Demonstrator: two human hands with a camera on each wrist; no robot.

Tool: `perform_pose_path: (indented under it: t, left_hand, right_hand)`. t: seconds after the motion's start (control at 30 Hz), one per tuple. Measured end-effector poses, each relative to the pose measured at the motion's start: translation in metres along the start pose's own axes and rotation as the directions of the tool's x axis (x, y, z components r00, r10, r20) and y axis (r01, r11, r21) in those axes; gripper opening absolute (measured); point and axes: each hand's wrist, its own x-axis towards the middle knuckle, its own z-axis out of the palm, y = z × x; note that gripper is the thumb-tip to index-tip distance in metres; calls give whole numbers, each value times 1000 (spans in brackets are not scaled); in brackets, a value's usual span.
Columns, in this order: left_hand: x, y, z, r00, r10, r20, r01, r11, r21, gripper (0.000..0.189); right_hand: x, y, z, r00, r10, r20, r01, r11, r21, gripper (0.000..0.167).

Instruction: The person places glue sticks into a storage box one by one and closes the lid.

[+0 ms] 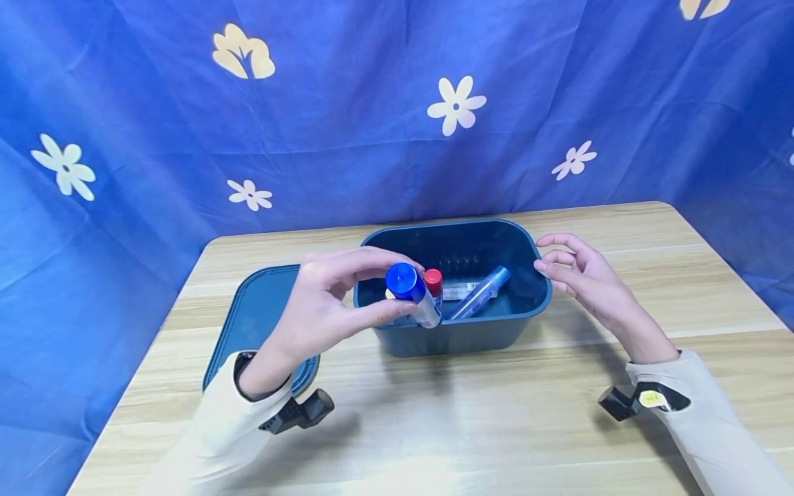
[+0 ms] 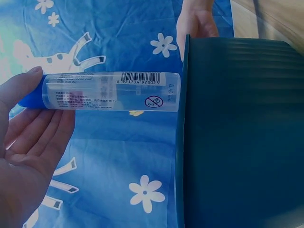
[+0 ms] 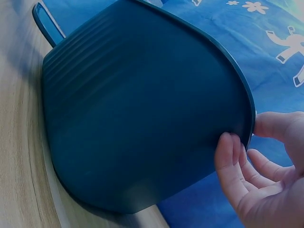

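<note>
My left hand (image 1: 325, 296) grips a clear plastic tube (image 2: 109, 92) by its blue cap (image 1: 401, 280), thumb on one side and fingers on the other. The tube's bottom end is right at the near rim of a dark teal storage box (image 1: 453, 339). In the left wrist view, a barcode and small print show on its side. At the box's right end, my right hand (image 1: 583, 275) pinches the rim, thumb on the inside and fingers against the outer wall. Inside the box are a red-capped bottle (image 1: 433, 281), a slanting blue-capped tube (image 1: 480, 295) and a clear item (image 1: 457, 290).
A teal lid (image 1: 251, 313) lies on the wooden table (image 1: 397, 427) to the left, partly under my left forearm. A blue curtain (image 1: 347, 138) with white flowers hangs behind the table. Each wrist carries a small black camera.
</note>
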Motion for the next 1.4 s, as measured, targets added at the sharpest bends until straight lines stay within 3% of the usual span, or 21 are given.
perform_pose_path:
  t: [0.23,0.53,1.13,1.4]
  left_hand:
    - [3,-6,-1,1000,-17,-14,17,1000,-13,31]
    - [6,-12,-5,998,-59,-28,60,998,21,34]
    - [6,-19,-11,989,-140,-55,142,989,47,34]
    - [5,-21,-10,986,-161,-51,164,985,51,33]
  right_hand:
    - [1,1,-1,999,17,40,-21,994,104,29]
    - [2,-1,-3,987,113,112,-142,942,303,18]
    - [2,-4,-5,975,157,156,-205,903,376,19]
    - [3,1,-9,965,129,227,-219,874,435,25]
